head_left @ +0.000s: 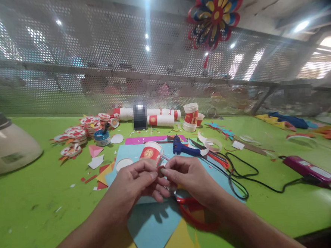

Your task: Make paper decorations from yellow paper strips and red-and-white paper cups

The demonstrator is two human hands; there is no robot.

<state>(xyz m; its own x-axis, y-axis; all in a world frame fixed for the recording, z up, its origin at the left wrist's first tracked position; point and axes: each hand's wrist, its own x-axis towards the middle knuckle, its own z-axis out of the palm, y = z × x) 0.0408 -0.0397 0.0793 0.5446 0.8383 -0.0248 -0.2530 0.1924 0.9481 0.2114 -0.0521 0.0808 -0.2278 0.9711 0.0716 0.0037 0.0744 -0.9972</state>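
Note:
A small dark red piece (161, 171) is pinched between the fingertips of my left hand (141, 179) and my right hand (185, 175), which meet over light blue paper (155, 225). Both hands have thumb and forefinger pressed together; the other left fingers curl loosely below. Just beyond them a red and white paper cup (150, 152) lies tilted on the paper. Red-handled scissors (197, 215) lie under my right hand, their blades mostly hidden. Behind my right hand rests a blue glue gun (185, 148).
The green table (61, 205) holds stacked decorated discs (75, 133) and a blue jar (102, 137) at left. Rows of cups (162, 120) and a cup stack (191, 116) stand farther back. Black cable loops right toward a purple power strip (311, 170). Paper scraps lie around.

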